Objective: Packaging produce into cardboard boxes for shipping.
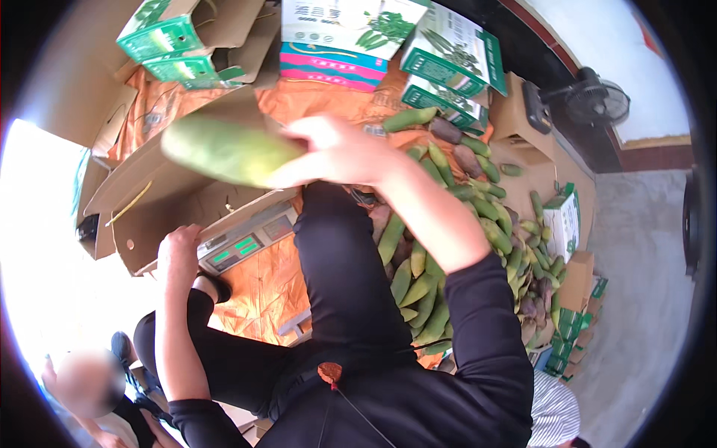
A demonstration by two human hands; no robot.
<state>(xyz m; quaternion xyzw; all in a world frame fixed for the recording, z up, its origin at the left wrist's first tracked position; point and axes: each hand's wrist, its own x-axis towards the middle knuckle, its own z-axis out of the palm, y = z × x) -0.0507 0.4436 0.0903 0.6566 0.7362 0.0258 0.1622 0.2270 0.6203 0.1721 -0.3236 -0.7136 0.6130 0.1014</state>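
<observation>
My right hand [336, 153] grips one end of a large pale-green radish [224, 151], smeared by motion, above an open cardboard box [168, 205]. My left hand [179, 246] is closed on the near edge of that box, by its corner. The box appears to sit on a weighing scale [246, 246] with lit green digits, which shows along its near side. To the right of my leg lies a big heap of green radishes [426, 295], with some purplish ones [467, 160] among them.
Printed green-and-white cartons [455, 52] are stacked at the back, beside a pink-and-blue box [332, 67]. Orange sheeting [258, 291] covers the floor under the scale. A black fan [597, 101] stands far right. Other people are at lower left [93, 384] and lower right [554, 411].
</observation>
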